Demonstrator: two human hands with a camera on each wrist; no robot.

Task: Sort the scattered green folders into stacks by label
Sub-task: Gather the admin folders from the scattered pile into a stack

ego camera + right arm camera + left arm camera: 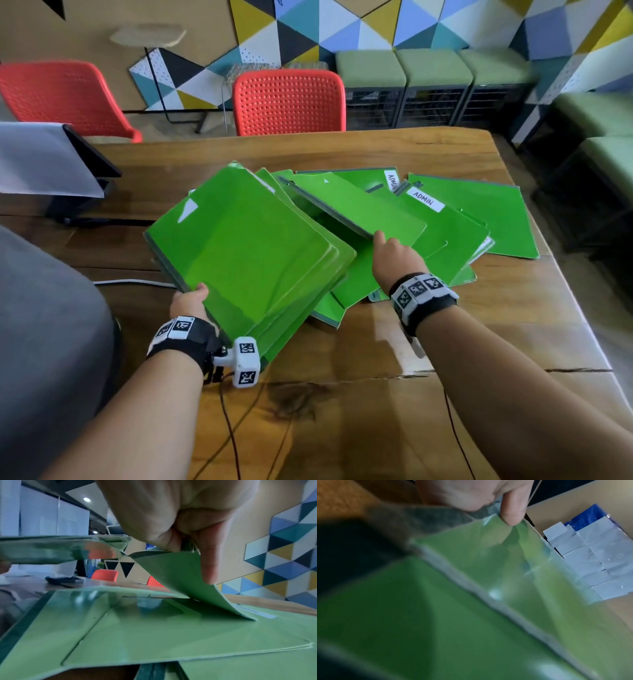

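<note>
My left hand [191,301] grips a thick bundle of green folders [246,253] by its near corner and holds it tilted above the wooden table [376,394]. The left wrist view shows the thumb [511,509] pressed on the top folder [471,574]. My right hand [394,257] pinches the near corner of a single green folder [356,205] and lifts it off the pile; its thumb [209,563] lies on the raised cover [180,577]. More green folders [479,212] lie scattered across the table's middle and right, two showing white ADMIN labels [424,200].
Two red chairs [291,102] stand behind the table. A dark device with a white sheet [51,164] sits at the left edge. Cables [233,428] run over the near tabletop. Green stools [431,72] line the patterned wall.
</note>
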